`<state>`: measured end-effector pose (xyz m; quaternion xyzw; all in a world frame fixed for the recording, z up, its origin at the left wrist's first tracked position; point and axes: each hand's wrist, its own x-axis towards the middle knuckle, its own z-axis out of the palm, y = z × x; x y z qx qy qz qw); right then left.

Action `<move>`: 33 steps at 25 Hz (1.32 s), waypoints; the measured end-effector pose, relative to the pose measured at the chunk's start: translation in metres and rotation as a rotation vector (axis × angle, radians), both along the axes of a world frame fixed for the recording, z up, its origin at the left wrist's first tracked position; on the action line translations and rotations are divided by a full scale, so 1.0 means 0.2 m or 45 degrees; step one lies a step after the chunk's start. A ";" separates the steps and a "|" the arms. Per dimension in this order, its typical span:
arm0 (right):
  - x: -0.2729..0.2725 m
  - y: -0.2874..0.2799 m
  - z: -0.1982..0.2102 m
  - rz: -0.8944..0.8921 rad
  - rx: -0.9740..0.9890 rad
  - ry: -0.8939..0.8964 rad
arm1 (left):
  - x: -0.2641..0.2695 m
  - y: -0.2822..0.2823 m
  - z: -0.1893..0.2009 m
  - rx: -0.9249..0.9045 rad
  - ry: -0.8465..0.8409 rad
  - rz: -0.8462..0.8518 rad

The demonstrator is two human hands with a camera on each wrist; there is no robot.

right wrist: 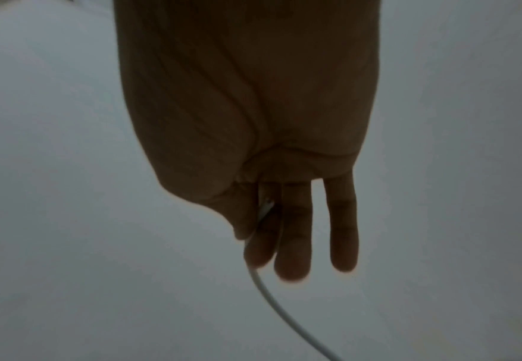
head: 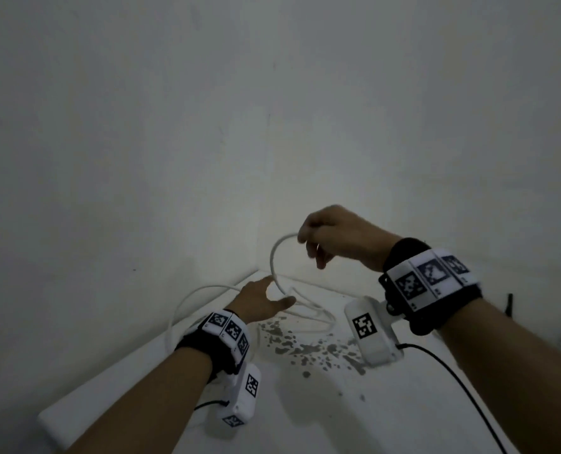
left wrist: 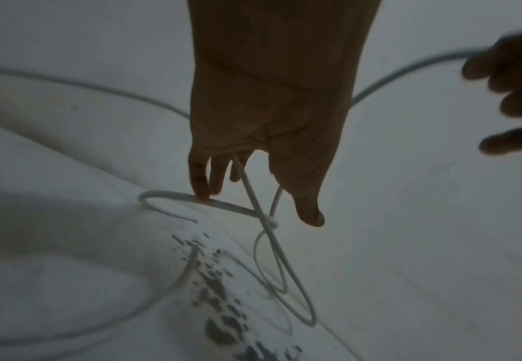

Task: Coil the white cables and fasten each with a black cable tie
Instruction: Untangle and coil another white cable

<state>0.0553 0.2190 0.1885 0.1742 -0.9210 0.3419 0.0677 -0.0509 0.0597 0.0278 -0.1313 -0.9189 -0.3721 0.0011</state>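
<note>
A white table (head: 338, 417) fills the lower part of the head view, its far corner pushed into the meeting of two plain, pale grey-white walls (head: 272, 109). A cluster of dark blotches (head: 308, 345) marks the tabletop towards that corner; they may be stains or chipped paint, the dim view does not settle which. The light is weak and cool, brightest on the wall just above the table's far corner and fading towards the picture's edges.

My bare forearms each wear a black wrist strap (head: 403, 253) banded with white fiducial-marker tiles (head: 429, 273) — a white tagged camera module (head: 374, 332) under each, trailing a black cable (head: 452, 371).
</note>
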 end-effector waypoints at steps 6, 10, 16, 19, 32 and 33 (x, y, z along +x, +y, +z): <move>0.30 0.38 0.29 -0.271 -0.730 0.360 | 0.14 0.46 0.04 -0.514 -0.232 -0.070; 0.40 0.57 0.32 -0.337 -0.997 0.418 | 0.17 0.66 0.11 -0.822 0.260 -0.029; 0.46 0.82 0.32 -0.518 -1.315 0.482 | 0.14 0.74 0.25 0.138 0.038 -0.168; 0.44 0.91 0.22 -0.501 -1.394 0.374 | 0.23 0.79 0.19 0.053 -0.252 -0.285; 0.48 1.43 -0.39 -1.297 -0.535 -0.129 | 0.34 1.02 0.22 1.518 -0.586 -0.194; 0.48 1.47 -0.44 -1.327 -0.152 -0.288 | 0.35 1.02 0.26 1.454 -0.535 -0.204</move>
